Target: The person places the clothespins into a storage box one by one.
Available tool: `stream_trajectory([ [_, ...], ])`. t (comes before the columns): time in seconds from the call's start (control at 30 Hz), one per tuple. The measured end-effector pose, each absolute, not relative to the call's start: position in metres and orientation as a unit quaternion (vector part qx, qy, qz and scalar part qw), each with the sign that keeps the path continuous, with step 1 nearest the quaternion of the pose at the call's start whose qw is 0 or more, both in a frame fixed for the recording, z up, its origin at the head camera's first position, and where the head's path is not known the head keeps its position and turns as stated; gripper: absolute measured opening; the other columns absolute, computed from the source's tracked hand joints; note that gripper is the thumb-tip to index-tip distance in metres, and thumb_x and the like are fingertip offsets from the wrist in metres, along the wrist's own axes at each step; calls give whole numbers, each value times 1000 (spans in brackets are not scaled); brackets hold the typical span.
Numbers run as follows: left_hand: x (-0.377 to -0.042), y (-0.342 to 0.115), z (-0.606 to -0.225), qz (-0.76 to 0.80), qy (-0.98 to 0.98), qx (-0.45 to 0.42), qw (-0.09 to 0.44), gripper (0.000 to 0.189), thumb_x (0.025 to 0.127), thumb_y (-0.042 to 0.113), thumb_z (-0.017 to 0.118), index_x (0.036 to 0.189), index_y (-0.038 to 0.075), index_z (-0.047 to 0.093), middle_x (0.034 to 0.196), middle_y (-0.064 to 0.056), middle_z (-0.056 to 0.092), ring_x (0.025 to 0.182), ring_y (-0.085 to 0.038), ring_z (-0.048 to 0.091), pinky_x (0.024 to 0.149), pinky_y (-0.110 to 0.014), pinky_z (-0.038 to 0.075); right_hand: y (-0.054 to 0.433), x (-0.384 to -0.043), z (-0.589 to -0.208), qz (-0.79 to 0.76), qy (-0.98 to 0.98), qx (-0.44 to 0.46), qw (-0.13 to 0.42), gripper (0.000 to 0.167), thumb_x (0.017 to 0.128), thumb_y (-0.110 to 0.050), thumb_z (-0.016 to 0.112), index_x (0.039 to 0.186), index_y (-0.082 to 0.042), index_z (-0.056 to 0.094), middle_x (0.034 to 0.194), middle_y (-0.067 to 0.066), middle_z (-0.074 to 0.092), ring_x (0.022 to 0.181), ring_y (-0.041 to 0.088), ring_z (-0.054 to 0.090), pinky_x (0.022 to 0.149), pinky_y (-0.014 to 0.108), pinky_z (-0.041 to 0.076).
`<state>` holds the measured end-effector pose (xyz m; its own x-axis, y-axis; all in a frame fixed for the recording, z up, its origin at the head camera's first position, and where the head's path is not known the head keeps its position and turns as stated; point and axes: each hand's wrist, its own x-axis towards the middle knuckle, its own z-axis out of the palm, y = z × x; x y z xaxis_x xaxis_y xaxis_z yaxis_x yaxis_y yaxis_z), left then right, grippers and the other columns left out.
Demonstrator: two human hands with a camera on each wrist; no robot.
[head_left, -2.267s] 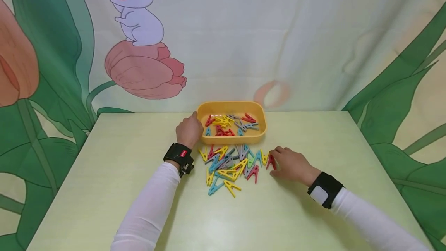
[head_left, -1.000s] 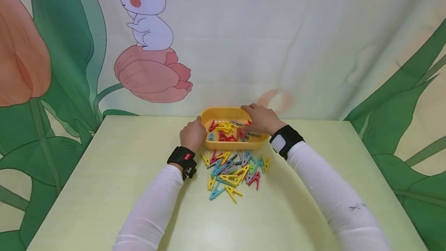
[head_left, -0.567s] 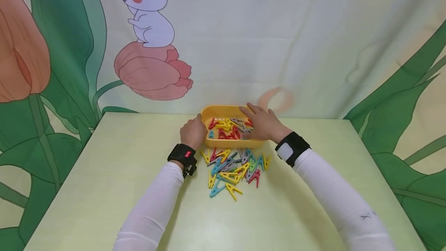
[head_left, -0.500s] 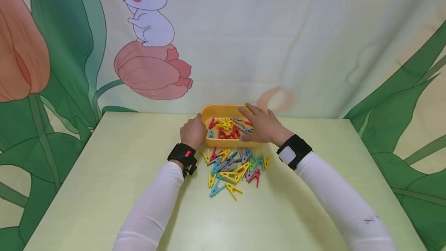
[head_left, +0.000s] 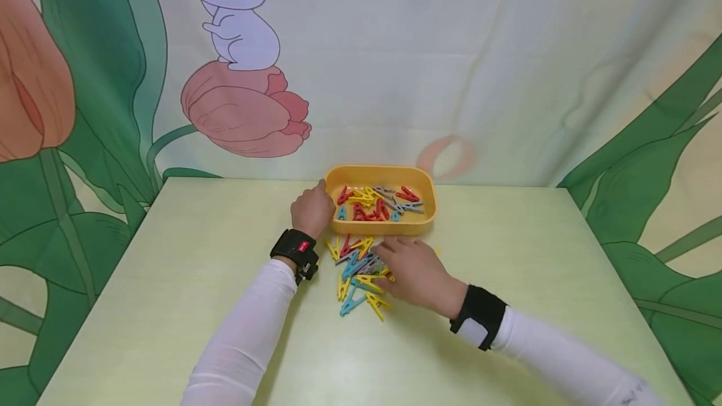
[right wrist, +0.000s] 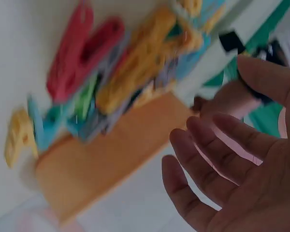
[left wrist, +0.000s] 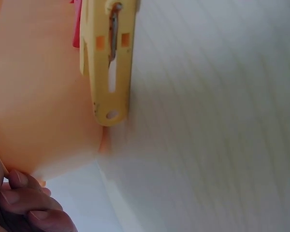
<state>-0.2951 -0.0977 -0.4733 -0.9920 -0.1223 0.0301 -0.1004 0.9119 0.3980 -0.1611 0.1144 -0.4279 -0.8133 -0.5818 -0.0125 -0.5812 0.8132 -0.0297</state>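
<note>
My left hand [head_left: 312, 208] grips the left end of a yellow plastic box [head_left: 383, 229]; in the left wrist view its fingers [left wrist: 26, 200] curl at the edge of the box wall [left wrist: 43, 106]. Red, yellow, grey and blue clothespins [head_left: 361, 199] lie inside the box. In front of it is a loose pile of mixed clothespins [head_left: 352, 266]. My right hand [head_left: 414, 273] is over the right part of that pile, hiding it in the head view. The right wrist view shows this hand's fingers [right wrist: 183, 150] spread and holding nothing, with a red clothespin [right wrist: 70, 58] beyond.
A pale green table [head_left: 225, 237] bears everything. Behind it hangs a printed curtain [head_left: 366, 67] with a rabbit and flowers, close to the back of the box. A yellow clothespin [left wrist: 111, 58] lies against the box's outer wall.
My right hand carried a red clothespin from the pile's right side into the box and let it go there. It has since come back over the pile. The left hand has stayed at the box.
</note>
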Motion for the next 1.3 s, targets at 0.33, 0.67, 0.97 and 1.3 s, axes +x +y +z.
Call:
stream_trajectory([
  [0.33,-294,-95,-472,-203,-977,57,20,50,100,24,51,147,7,43,119,-19,68,93,-34,69,87,-49,57,108,-153,-465,-11,938,-345,30,43,87,-33,73,126,-19,64,121,2,66,105,22,63,86,37,56],
  [0.67,-295,-95,-470,-202,-978,52,27,49,100,23,52,146,6,44,118,-19,69,91,-33,70,84,-49,58,110,-156,-456,-28,934,-356,5,38,87,-23,73,124,-21,66,113,0,68,94,18,64,79,31,56],
  [0.97,-300,-96,-467,-201,-978,54,28,51,100,24,51,147,7,42,118,-19,68,92,-33,69,84,-49,58,122,-200,-400,-66,946,-312,-55,37,89,-27,70,124,-19,65,118,1,67,96,19,65,68,29,54],
  [1.3,-295,-97,-473,-192,-979,47,39,46,100,23,52,143,6,48,109,-19,71,86,-34,70,79,-49,59,153,-279,-397,-100,957,-268,-53,36,92,-23,66,126,-13,63,124,9,64,106,27,64,87,41,56],
])
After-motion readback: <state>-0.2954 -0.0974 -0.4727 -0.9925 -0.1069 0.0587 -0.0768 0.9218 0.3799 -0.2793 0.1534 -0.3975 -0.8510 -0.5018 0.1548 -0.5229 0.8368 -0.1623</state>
